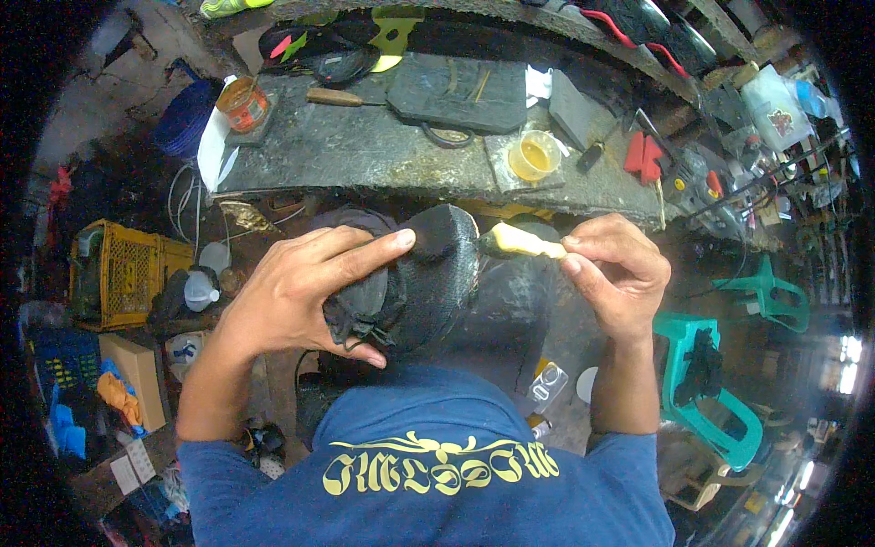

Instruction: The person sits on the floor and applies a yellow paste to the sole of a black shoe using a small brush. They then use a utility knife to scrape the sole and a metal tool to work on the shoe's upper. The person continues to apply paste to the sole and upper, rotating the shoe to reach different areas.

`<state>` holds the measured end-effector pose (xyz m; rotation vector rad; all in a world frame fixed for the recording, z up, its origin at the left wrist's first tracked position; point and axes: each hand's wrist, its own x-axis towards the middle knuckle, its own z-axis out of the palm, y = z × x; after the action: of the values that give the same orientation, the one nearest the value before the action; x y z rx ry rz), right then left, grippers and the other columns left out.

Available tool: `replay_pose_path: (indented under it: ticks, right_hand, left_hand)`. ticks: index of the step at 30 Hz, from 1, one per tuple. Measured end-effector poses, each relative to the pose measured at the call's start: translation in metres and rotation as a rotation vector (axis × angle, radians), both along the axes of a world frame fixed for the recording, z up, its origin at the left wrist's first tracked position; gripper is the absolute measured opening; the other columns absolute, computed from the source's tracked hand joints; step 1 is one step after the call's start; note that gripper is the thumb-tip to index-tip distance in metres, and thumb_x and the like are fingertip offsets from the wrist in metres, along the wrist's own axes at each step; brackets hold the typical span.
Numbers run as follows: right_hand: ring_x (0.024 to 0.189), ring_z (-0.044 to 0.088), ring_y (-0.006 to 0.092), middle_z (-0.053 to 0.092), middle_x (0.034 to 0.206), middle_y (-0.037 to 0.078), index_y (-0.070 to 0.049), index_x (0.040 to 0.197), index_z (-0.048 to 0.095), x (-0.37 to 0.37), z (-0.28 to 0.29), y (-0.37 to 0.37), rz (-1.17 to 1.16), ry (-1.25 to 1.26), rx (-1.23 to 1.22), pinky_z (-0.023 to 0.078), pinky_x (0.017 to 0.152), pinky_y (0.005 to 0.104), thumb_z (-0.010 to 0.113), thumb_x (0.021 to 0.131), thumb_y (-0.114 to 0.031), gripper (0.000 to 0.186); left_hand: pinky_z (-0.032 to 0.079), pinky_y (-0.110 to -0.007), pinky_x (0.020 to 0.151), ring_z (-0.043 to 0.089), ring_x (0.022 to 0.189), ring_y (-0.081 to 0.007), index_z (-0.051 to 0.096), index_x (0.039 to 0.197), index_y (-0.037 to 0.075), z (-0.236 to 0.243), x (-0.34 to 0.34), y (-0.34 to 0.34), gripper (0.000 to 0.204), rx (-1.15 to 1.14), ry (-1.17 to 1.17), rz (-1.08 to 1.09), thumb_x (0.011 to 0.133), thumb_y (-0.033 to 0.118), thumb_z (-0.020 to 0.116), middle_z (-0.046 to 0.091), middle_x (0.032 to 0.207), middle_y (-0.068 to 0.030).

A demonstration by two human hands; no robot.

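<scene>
My left hand grips a black shoe, its thumb low on the shoe and its fingers over the top. The shoe is tilted, with dark laces near my palm, and its lower edge faces right. Between the thumb and fingers of my right hand is a small brush with a pale yellow handle. Its dark bristle end is at the shoe's edge; whether it touches I cannot tell. Beyond my hands, a clear tub of amber liquid stands on the workbench.
On the bench lie a dark slab, a wooden-handled tool, an orange-red can and red pieces. A yellow crate stands left. Green plastic stools, one near and one farther, are at right.
</scene>
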<state>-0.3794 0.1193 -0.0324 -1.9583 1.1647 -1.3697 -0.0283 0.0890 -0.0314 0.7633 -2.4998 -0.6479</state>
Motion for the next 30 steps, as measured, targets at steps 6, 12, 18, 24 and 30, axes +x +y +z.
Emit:
replay_pose_path:
  ticks: [6,12,18,24,30]
  right_hand:
    - [0.084,0.074,0.0243,0.077,0.090,0.013,-0.001,0.086,0.078,-0.001,0.007,0.002,-0.013,0.061,-0.072,0.058,0.076,0.0344,0.085,0.072,0.003,0.016]
    - [0.083,0.074,0.0233,0.077,0.090,0.013,-0.002,0.087,0.078,-0.001,0.004,0.000,0.033,0.084,-0.069,0.058,0.074,0.0339,0.086,0.072,0.002,0.018]
    - [0.082,0.073,0.0222,0.076,0.090,0.013,-0.002,0.088,0.079,-0.002,0.001,0.000,0.048,0.103,-0.087,0.057,0.072,0.0321,0.087,0.072,0.001,0.019]
    - [0.080,0.073,0.0224,0.076,0.088,0.013,-0.002,0.088,0.079,-0.002,0.001,0.002,0.062,0.126,-0.094,0.057,0.070,0.0327,0.087,0.072,0.000,0.019]
    - [0.080,0.073,0.0229,0.075,0.088,0.012,-0.003,0.087,0.079,-0.001,0.003,0.000,0.087,0.152,-0.121,0.056,0.070,0.0334,0.087,0.072,0.000,0.018]
  left_hand:
    - [0.055,-0.046,0.086,0.066,0.100,-0.0370,0.053,0.151,0.018,0.008,0.002,0.003,0.110,-0.028,-0.049,0.011,0.055,0.053,0.091,0.067,0.112,-0.0154]
    - [0.054,-0.045,0.083,0.066,0.097,-0.0368,0.052,0.152,0.018,0.014,0.002,0.003,0.110,-0.001,-0.065,0.000,0.055,0.053,0.091,0.066,0.108,-0.0148]
    - [0.055,-0.045,0.083,0.067,0.094,-0.0366,0.052,0.152,0.014,0.019,0.001,0.004,0.112,0.071,-0.071,-0.016,0.055,0.053,0.092,0.068,0.107,-0.0145]
    - [0.056,-0.044,0.087,0.069,0.100,-0.0367,0.050,0.152,0.009,0.022,0.002,0.003,0.114,0.136,-0.058,-0.068,0.055,0.051,0.093,0.070,0.113,-0.0163]
    - [0.055,-0.045,0.091,0.069,0.103,-0.0373,0.048,0.153,0.006,0.020,0.005,0.000,0.118,0.242,-0.042,-0.121,0.055,0.050,0.095,0.070,0.117,-0.0173]
